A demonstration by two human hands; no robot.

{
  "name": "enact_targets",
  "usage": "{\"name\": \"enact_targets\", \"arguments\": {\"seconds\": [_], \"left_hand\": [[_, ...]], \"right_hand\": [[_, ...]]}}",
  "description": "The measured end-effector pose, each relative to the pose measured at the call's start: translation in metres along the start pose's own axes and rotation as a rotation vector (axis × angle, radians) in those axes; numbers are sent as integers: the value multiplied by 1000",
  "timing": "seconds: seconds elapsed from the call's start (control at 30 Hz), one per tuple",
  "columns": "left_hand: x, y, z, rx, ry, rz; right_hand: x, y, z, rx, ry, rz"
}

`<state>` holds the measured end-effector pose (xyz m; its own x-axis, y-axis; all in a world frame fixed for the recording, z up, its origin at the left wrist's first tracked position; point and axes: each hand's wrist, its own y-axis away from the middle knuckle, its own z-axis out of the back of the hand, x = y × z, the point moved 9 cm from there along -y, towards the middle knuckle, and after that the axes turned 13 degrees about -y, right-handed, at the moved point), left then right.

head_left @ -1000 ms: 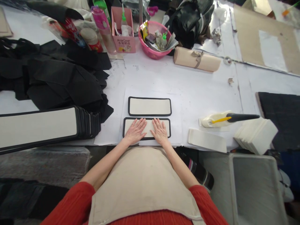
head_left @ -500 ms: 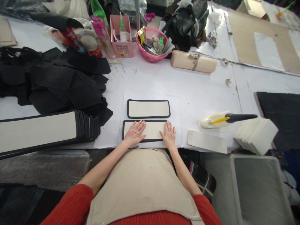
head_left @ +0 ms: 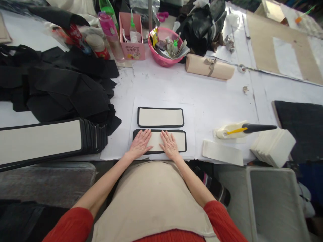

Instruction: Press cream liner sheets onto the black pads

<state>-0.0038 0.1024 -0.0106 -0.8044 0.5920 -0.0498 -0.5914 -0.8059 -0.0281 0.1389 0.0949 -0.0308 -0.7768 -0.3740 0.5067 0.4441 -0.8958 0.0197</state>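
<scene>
A cream panel with a black border [head_left: 180, 141] lies flat near the table's front edge, in front of my body. Both palms rest on it. My left hand [head_left: 140, 144] covers its left end, fingers stretched out and pointing away from me. Right of it, my right hand [head_left: 170, 145] lies flat near the panel's middle, its fingers slightly spread. Just beyond my fingertips is a second black-bordered cream panel [head_left: 160, 117], touched by neither hand. A white sheet [head_left: 189, 116] is under both panels.
Stacked black-bordered panels [head_left: 40, 141] and black pieces [head_left: 63, 87] fill the left. To the right are a glue tray [head_left: 220, 130] with a yellow-handled brush [head_left: 237, 130], white strips [head_left: 222, 152] and a white stack [head_left: 275, 146]. A pink basin [head_left: 165, 60] and a beige roll [head_left: 209, 67] stand behind.
My right hand has slid left from the panel's right end towards its middle, baring that end. My left hand has shifted slightly left. The near panel's right end now sits further right.
</scene>
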Motion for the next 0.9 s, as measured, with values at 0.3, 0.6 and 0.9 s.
{"name": "enact_targets", "arguments": {"seconds": [0.3, 0.6, 0.9], "left_hand": [[25, 20, -11, 45, 21, 112], [29, 20, -17, 44, 80, 128], [29, 21, -21, 52, 68, 126]], "right_hand": [[-77, 37, 29, -96, -12, -203], [-87, 42, 19, -134, -125, -197], [-88, 42, 19, -143, -141, -199]]}}
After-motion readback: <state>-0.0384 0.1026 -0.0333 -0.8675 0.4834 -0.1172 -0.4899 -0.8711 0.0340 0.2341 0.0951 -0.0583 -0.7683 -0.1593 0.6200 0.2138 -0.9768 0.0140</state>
